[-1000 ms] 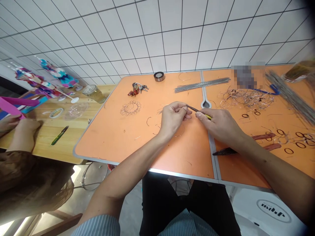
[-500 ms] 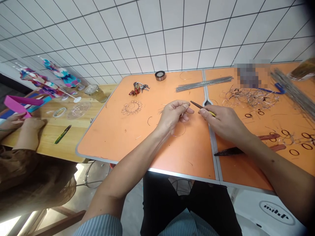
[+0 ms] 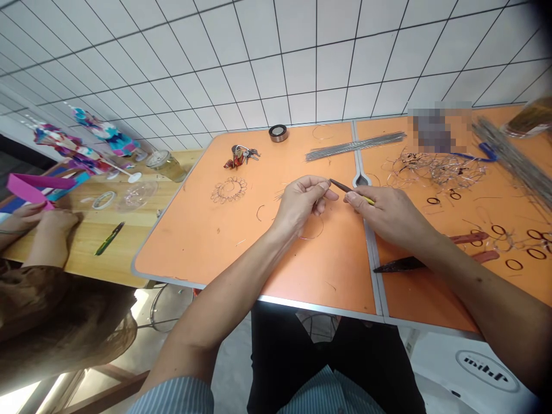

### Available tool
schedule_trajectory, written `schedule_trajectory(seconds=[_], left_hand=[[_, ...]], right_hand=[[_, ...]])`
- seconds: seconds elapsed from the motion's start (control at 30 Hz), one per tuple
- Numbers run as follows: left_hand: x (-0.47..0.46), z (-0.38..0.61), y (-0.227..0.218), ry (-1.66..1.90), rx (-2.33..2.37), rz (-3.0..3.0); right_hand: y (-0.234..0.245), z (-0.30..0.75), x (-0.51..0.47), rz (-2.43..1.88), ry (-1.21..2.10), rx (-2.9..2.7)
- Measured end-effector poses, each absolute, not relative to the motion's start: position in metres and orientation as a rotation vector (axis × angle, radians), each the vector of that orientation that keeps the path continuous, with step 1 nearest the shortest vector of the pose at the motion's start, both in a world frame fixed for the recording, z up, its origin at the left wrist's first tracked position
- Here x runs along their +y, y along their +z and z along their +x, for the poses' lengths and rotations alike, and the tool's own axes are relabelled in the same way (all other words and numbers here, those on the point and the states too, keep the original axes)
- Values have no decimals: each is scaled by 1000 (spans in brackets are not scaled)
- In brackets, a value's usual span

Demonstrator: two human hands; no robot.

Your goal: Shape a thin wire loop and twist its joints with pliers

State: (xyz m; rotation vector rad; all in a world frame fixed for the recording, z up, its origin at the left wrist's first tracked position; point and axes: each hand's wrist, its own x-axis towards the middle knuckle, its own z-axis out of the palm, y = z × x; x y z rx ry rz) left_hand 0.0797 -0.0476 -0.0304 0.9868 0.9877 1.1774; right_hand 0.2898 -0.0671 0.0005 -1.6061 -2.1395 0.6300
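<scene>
Pinched closed at the fingertips, the left hand (image 3: 299, 201), around something too thin to make out. Clenched between thumb and fingers of the right hand (image 3: 388, 215), a slim rod (image 3: 350, 189) with a yellow end and a dark tip, that tip just beside the left hand's fingertips (image 3: 321, 182). Directly below the left grip, a thin wire loop (image 3: 312, 229) lying on an orange folding table (image 3: 207, 247). Left of the grip, a wire flower (image 3: 229, 190); ahead, a bundle of straight wires (image 3: 356, 145); right of the right hand, tangled wire (image 3: 437, 171) and dark wire rings (image 3: 514, 264). Well left, on a wooden table (image 3: 125, 247), a co-worker's hands (image 3: 47, 217) at a pink strip (image 3: 37, 187).
</scene>
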Motion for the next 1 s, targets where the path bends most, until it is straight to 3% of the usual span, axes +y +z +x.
schedule_trajectory(seconds=[0.2, 0.37, 0.6, 0.8, 1.0], left_hand=[[-47, 74, -25, 1179, 1045, 930], [-45, 70, -18, 1195, 1059, 892], [-44, 68, -18, 1181, 1010, 850], [-45, 68, -17, 1188, 987, 851], [-47, 69, -14, 1172, 1000, 870]], right_hand=[[-14, 294, -58, -1916, 237, -2332], [-28, 300, -51, -1871, -63, -2455], [-23, 299, -53, -1867, 165, -2305], [-14, 294, -59, -1606, 415, -2144], [-23, 296, -56, -1837, 174, -2282]])
